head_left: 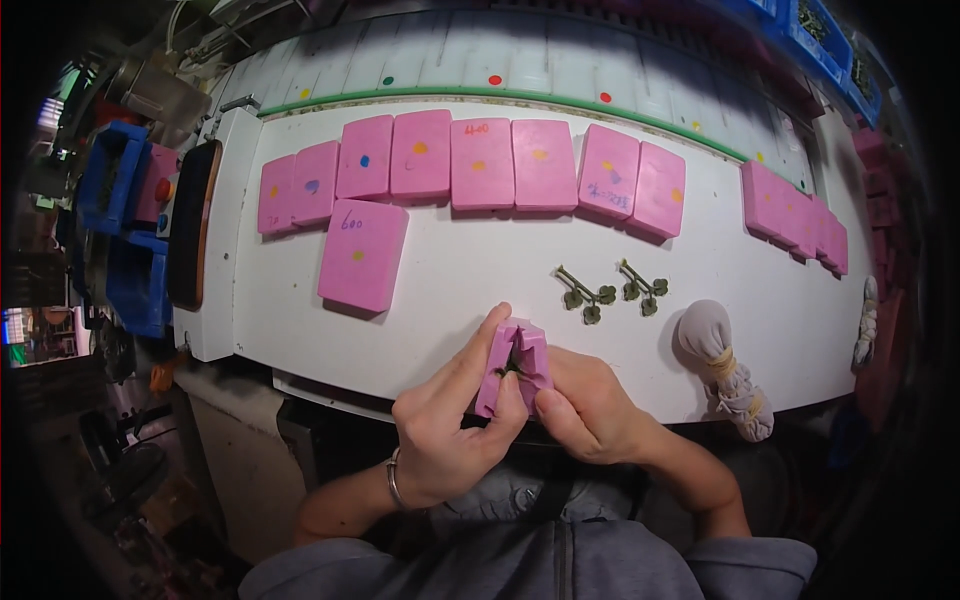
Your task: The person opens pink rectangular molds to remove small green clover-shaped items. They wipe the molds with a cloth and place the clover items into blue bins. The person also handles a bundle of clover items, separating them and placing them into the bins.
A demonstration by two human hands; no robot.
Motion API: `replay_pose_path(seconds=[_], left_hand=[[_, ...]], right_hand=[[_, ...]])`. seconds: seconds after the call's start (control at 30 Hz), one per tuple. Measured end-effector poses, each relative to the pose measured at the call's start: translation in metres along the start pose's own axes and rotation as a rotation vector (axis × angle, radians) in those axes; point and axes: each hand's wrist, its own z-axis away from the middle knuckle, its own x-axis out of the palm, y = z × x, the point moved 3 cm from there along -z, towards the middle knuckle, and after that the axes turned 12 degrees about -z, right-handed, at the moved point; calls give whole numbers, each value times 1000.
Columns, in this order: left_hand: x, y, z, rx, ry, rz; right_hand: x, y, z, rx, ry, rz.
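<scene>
At the near edge of the white worktop (270, 330), a pink rubber mould (541, 365) is bent apart between my hands. A dark green piece (515, 362) shows in its split, partly hidden by the mould and a thumb. My left hand (450, 415) is closed on the mould's left side, its thumb pressed by the green piece. On the right side, my right hand (590, 405) grips the mould with thumb and bent fingers. Beyond them lie two dark green branched pieces with clover-shaped ends, one on the left (587, 295) and one on the right (642, 287).
Several pink mould blocks (481, 165) stand in a row behind, with one block (362, 255) nearer. More blocks (793, 220) sit far right. A tied cloth bag (718, 350) lies to the right. A dark phone-like slab (194, 225) and blue bins (137, 283) are at left.
</scene>
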Motion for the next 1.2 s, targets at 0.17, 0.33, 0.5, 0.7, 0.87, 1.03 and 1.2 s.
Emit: replay_pose_path(seconds=[0.17, 0.33, 0.5, 0.7, 0.87, 1.03, 1.2], left_hand=[[-1, -4, 1, -78, -1, 13], [0, -5, 4, -123, 26, 87], [-2, -11, 5, -210, 35, 123], [-14, -15, 6, -204, -19, 25], [-21, -14, 5, -254, -80, 190], [-30, -2, -10, -45, -262, -74], [-26, 0, -18, 100, -327, -111]], right_hand=[[-1, -3, 3, -84, 65, 67], [-1, -3, 11, -16, 101, 9], [-4, -6, 19, 47, 144, 0], [-4, -15, 25, 103, 314, 88], [0, -21, 16, 11, 508, 130], [-1, -14, 12, 162, 365, 160], [-2, -14, 6, 127, 343, 134]])
